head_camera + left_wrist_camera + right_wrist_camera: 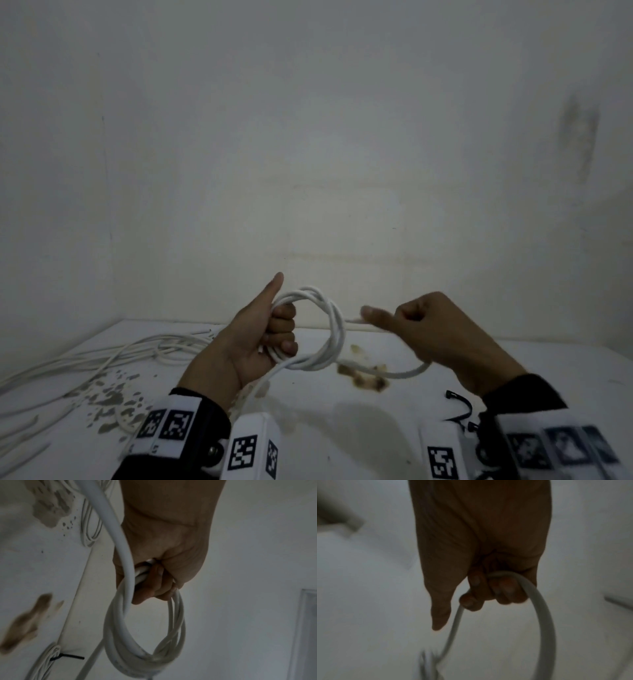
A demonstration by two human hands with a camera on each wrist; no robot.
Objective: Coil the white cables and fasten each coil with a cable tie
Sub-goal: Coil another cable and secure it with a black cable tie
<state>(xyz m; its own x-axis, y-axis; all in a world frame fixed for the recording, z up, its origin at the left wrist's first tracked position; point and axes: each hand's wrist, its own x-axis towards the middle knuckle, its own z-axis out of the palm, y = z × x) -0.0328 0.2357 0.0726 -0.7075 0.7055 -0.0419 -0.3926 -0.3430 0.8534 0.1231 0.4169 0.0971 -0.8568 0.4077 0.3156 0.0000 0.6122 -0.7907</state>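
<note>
White cable (329,329): held up off the table (342,411), between both hands; several turns already form a round coil hanging from the left fingers.
Left hand (263,329): fingers clenched round one side of the coil, thumb sticking up free; the wrist view shows the bundled turns (145,635) pressed into the palm under the curled fingertips (154,588).
Right hand (442,332): fingers curled round the free run of the cable (544,615), thumb pointing toward the coil; the run bows down from this fist and back to the coil.
Step in hand: laying the next turn, by my reading.
Doing it well: bring the right fist's loop up to the left fingers at the same size as the turns there, open the left fingers only enough to admit it, and let the cable roll in the right fingers so it lies flat.
Look: smooth, round, plain white sheath, fairly stiff; turns cross slightly on the side away from the left fingers.
Elsewhere: loose white cables (102,356) beyond the left hand; a coil already tied with a black cable tie (67,656).
</note>
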